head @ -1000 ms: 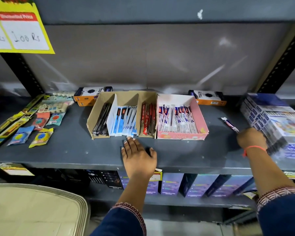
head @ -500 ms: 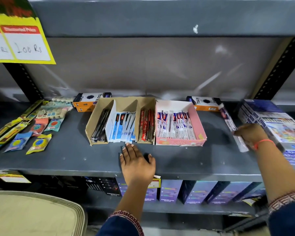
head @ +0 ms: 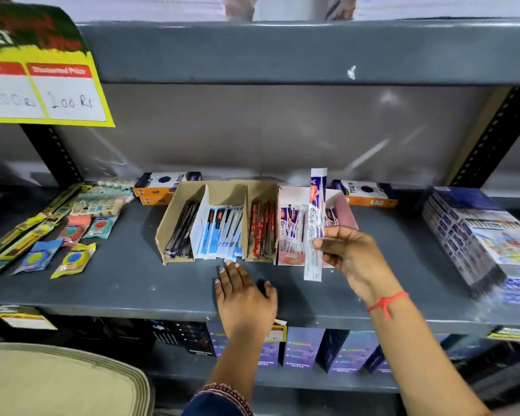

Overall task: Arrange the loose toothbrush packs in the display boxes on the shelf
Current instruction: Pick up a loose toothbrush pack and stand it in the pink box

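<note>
Pink box (head: 344,208) partly hidden behind held toothbrush pack (head: 315,223).

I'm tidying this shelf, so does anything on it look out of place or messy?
Yes. The small coloured sachets at the left of the grey metal shelf lie loose and scattered at odd angles, outside any box. The blue-and-white packs in the brown cardboard display box are fanned unevenly, some poking past its front edge.

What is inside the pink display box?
The pink display box holds white toothbrush packs laid lengthwise. The right hand and the pack it grips cover the box's right part.
</note>
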